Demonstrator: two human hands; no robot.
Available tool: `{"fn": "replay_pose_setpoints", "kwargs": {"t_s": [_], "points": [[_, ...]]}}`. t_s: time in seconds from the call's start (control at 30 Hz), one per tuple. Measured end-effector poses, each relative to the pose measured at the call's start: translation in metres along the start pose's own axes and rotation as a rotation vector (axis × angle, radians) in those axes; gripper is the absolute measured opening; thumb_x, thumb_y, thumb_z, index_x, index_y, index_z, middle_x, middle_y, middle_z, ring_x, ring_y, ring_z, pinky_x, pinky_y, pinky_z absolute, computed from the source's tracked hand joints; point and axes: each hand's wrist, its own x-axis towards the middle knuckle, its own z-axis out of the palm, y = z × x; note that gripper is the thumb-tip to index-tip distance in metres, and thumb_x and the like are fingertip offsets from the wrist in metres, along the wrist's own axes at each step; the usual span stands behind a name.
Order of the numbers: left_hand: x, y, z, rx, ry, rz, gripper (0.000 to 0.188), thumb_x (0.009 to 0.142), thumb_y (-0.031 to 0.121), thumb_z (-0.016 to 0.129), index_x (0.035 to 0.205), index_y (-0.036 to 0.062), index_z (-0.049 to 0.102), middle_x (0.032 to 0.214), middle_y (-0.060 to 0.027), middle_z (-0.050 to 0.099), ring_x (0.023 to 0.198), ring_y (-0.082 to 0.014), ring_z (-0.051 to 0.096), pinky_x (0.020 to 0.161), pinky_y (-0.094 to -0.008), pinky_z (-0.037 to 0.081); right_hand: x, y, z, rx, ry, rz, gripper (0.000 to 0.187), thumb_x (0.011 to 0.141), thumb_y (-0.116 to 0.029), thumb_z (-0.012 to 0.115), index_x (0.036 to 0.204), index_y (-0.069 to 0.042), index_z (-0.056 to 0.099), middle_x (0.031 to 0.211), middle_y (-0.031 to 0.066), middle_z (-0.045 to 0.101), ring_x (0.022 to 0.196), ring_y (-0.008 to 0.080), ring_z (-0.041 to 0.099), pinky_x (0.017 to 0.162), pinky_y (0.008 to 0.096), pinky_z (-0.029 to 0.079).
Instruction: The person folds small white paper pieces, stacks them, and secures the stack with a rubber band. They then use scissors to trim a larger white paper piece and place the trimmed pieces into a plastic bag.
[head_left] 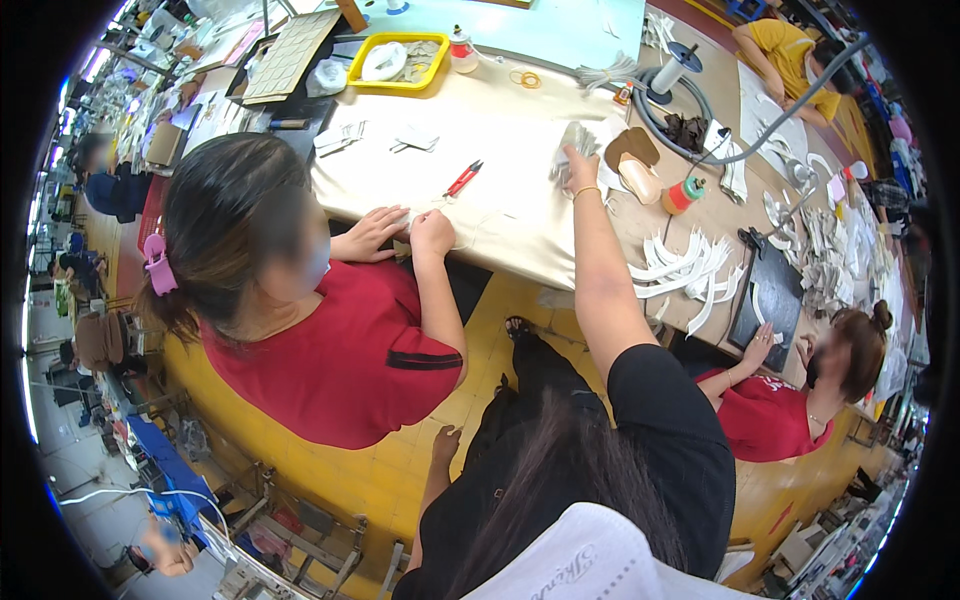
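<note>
My right arm stretches over the cream-covered table (480, 110), and my right hand (582, 172) is closed on a bundle of thin grey-white cut pieces (572, 145). Brown and beige flat pieces (633, 150) lie just right of that hand. Low beside my body hangs my left hand (446, 442), its fingers loosely apart and nothing visible in them. Red-handled thread snips (464, 179) rest on the cover, left of my right hand. Farther left are small stacks of white pieces (415, 137).
A co-worker in red (330, 350) works at the table's left edge; another (770, 415) sits right, at a black board (768, 295). A yellow tray (398, 62), glue bottles (683, 196), a grey hose (760, 145) and curved white strips (690, 262) lie about the table.
</note>
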Motion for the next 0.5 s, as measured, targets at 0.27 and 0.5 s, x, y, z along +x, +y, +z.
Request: {"fn": "replay_pose_setpoints", "kwargs": {"t_s": [0.27,0.5], "points": [[0.002,-0.007,0.010,0.276,-0.003,0.025,0.052,0.088,0.033,0.062,0.130,0.0033,0.059,0.124,-0.0243,0.064,0.118,-0.0366,0.060,0.101,-0.0415,0.046,-0.021,-0.045,-0.037,0.453,-0.205,0.031,0.090,0.090,-0.047,0.069,0.151,-0.038,0.003,0.155,0.0025,0.031,0.141,0.0358,0.031,0.099,0.0857,0.004],[0.033,0.006,0.015,0.607,-0.127,0.369,0.052,0.089,0.034,0.061,0.131,0.0034,0.058,0.120,-0.0246,0.066,0.114,-0.0362,0.062,0.100,-0.0404,0.047,-0.025,-0.085,-0.062,0.663,-0.284,-0.323,0.063,0.088,-0.028,0.074,0.137,-0.021,0.035,0.132,0.0014,0.051,0.112,0.0206,0.053,0.091,0.0494,0.042]]}}
